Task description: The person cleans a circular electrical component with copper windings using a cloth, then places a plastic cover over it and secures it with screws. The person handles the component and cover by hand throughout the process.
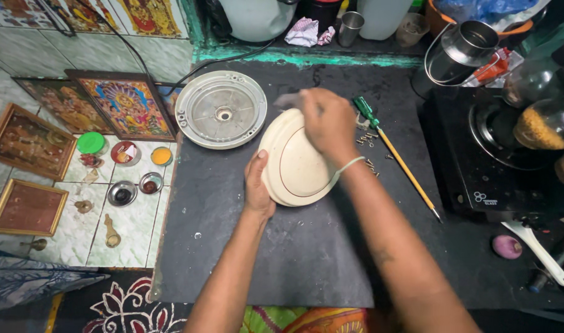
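A cream round cover (294,166) with a raised ring lies tilted on the dark mat (294,259). My left hand (257,188) grips its left rim, thumb over the edge. My right hand (328,123) rests on its upper right part, closed on a small greyish thing, perhaps a cloth or brush, blurred at the fingertips (288,100). A grey metal round housing (221,109) with a centre hole sits just beyond the cover, to the upper left.
A green-handled screwdriver (396,157) and several loose screws (367,139) lie right of the cover. A black induction stove (504,154), steel pot (470,43) and onion (507,246) are at right. Framed pictures (124,105) and small bowls (131,172) sit on the tiled floor at left.
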